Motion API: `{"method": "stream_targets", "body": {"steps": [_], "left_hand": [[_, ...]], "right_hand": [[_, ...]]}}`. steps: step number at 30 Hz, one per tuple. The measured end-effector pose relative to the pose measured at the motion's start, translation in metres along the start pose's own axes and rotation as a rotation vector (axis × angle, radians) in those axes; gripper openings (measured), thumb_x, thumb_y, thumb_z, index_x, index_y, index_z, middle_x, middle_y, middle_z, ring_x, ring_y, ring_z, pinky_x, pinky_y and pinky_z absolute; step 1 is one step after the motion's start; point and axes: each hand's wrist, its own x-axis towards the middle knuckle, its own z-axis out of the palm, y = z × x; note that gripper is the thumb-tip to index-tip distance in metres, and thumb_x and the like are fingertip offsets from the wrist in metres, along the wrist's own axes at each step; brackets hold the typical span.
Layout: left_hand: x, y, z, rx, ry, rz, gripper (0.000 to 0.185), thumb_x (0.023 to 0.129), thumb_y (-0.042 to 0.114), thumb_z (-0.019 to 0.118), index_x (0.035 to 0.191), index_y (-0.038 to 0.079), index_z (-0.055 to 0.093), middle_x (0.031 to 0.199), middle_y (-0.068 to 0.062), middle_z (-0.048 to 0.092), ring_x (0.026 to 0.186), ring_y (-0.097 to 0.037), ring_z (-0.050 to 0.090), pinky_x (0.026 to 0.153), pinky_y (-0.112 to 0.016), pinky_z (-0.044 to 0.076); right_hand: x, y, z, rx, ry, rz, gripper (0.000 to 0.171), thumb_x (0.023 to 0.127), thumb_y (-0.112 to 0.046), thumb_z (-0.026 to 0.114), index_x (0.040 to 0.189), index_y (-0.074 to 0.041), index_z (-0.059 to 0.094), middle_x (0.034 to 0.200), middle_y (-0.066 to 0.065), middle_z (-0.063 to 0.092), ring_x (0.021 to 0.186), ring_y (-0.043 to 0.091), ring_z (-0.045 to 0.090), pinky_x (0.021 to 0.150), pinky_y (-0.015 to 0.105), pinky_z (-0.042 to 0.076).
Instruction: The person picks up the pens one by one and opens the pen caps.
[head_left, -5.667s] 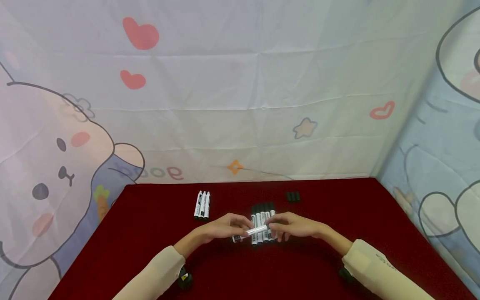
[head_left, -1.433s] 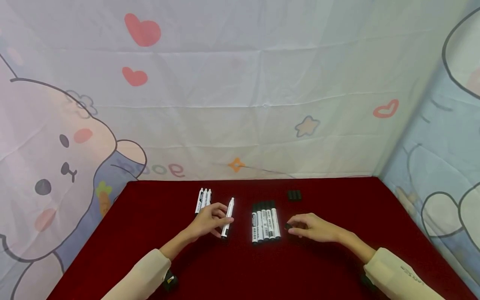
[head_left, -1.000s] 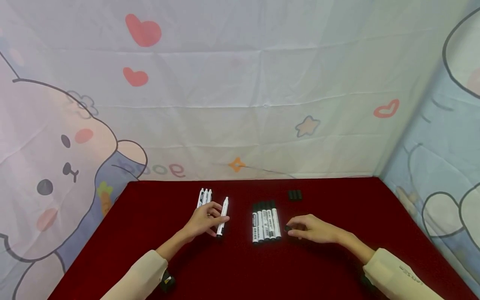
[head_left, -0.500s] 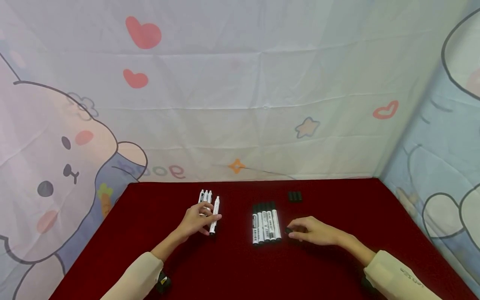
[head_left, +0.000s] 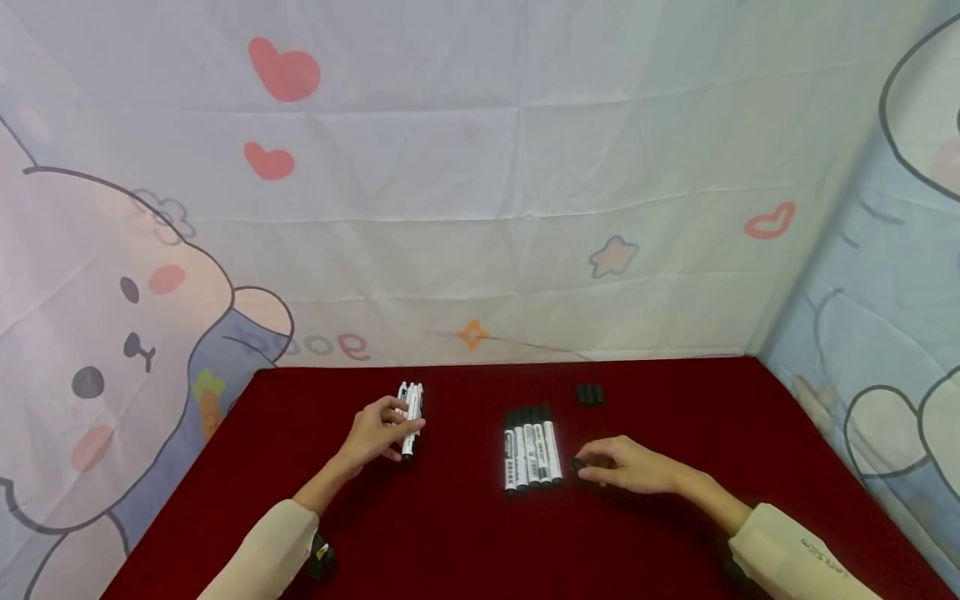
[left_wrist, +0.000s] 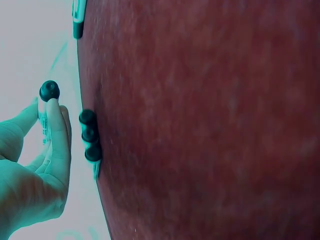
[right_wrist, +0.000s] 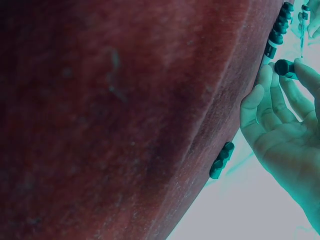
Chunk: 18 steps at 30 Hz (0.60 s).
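Observation:
In the head view my left hand (head_left: 372, 433) pinches a white marker (head_left: 408, 443) without its cap, black end towards me. It holds the marker over or beside three uncapped markers (head_left: 419, 402), which it partly covers. The left wrist view shows this marker's black end (left_wrist: 49, 91) raised off the cloth, apart from the black ends of the three markers (left_wrist: 90, 135). My right hand (head_left: 628, 465) pinches a black cap (right_wrist: 285, 68) between thumb and finger, right of a row of several capped markers (head_left: 532, 454).
Three black caps (head_left: 589, 394) lie side by side at the back right of the dark red cloth (head_left: 465, 533). Behind the table hangs a printed fabric backdrop (head_left: 420, 183), with another panel along the right side.
Earlier both hands held the marker over the row; then the cap came away in my right hand. My left hand has since carried the marker leftward to the three markers; my right stays nearly still.

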Motion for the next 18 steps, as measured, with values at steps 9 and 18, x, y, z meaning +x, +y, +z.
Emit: {"method": "stream_targets", "body": {"steps": [9,18], "left_hand": [[0.011,-0.009,-0.021,0.07,0.038,0.007,0.043,0.096,0.02,0.074,0.126,-0.007,0.057,0.101,-0.022,0.071,0.06,-0.015,0.065,0.055,-0.04,0.063],[0.02,-0.023,-0.033,0.13,0.055,-0.011,0.047,0.095,0.022,0.075,0.125,-0.008,0.056,0.1,-0.023,0.069,0.061,-0.015,0.065,0.054,-0.038,0.062]], "right_hand": [[-0.004,-0.002,-0.003,-0.01,0.006,0.001,0.036,0.106,-0.023,0.057,0.127,0.006,0.063,0.115,0.015,0.071,0.084,0.007,0.067,0.075,0.022,0.058],[-0.008,-0.001,-0.003,-0.002,0.0,-0.009,0.036,0.105,-0.023,0.058,0.127,0.005,0.063,0.111,0.012,0.072,0.083,0.007,0.066,0.073,0.023,0.058]]}}
